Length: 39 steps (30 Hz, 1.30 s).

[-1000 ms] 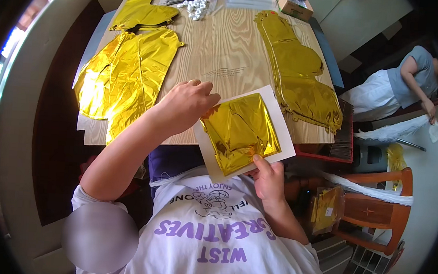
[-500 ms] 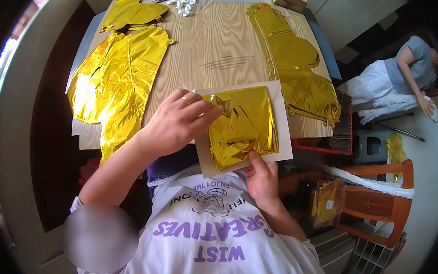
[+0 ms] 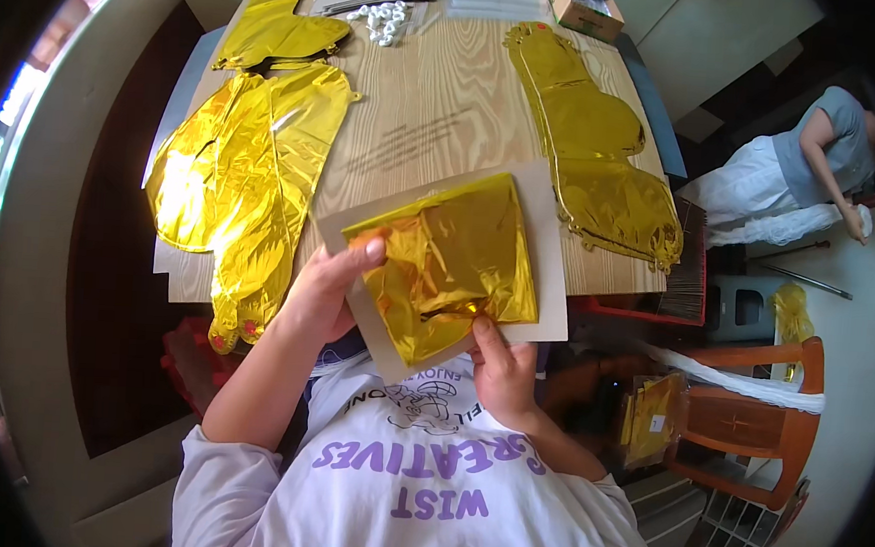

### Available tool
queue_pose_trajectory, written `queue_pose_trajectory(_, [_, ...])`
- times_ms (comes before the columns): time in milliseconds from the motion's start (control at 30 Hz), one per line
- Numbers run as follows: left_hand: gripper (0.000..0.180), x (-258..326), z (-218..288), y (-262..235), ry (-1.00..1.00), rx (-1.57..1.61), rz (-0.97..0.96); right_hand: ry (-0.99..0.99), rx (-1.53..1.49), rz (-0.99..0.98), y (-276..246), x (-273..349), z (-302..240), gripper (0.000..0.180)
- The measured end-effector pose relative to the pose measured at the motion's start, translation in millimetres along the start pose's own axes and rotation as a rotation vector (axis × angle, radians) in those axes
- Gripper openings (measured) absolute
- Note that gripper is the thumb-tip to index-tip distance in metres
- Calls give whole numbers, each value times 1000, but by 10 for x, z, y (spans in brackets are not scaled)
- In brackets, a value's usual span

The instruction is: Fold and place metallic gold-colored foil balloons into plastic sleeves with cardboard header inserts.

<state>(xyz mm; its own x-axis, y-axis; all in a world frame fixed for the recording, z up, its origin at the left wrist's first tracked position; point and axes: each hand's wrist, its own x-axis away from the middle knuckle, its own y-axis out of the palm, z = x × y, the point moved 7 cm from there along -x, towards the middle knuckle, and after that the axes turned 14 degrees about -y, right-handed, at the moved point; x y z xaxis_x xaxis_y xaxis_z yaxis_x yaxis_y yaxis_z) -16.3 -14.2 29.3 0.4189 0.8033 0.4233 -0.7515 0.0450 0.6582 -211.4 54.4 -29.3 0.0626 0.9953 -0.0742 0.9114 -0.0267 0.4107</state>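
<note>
Two hands are seen in the single head view, both busy with a folded gold foil balloon [image 3: 448, 264] that lies on a grey card backing [image 3: 547, 280]. The card is held just above the near edge of the wooden table [image 3: 437, 123], tilted toward the person's chest.

The step in hand is judged to be the fitting of the folded foil onto the card. The foil is not yet flat: its left corner is puckered and its lower edge bulges. The next move is judged to call for the foil to be pressed down and squared within the card's margins, with the card kept steady from below.

The left hand [image 3: 331, 292] is curled, and the foil's left corner is pinched between thumb and forefinger against the card's edge. The right hand [image 3: 502, 368] is loosely closed around the card's lower edge; its thumb is laid on the foil's bottom rim, while the other fingers are hidden behind the card.

Elsewhere on the table, flat gold balloons [image 3: 243, 171] are spread at the left, a long gold balloon strip [image 3: 596, 143] is laid at the right, and small white pieces [image 3: 386, 22] are heaped at the far end. Another person [image 3: 815, 166] is bent over at the far right, well apart.
</note>
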Motion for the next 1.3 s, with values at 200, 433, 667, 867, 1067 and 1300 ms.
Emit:
queue_pose_trajectory(200, [41,153,-43,-398,-200,-31,216,266,49,-379,-9,423,26,55])
queue_pose_trajectory(433, [36,215,-217,-337,-427,-98,135,239,-112,-186,-536,-339,-391,62])
queue_pose_trajectory(667, [24,314,-298,-548,-380,-61,82,232,-109,-12,-199,-387,-280,27])
queue_pose_trajectory(867, [22,542,-421,-669,-260,-52,318,400,-187,-43,-204,-146,-84,31])
queue_pose_trajectory(1067, [55,258,-140,-428,-78,-79,280,278,-186,-109,-137,-572,-228,25])
queue_pose_trajectory(1300, [64,458,-256,-340,-60,18,240,520,-312,34,-71,-213,-220,46])
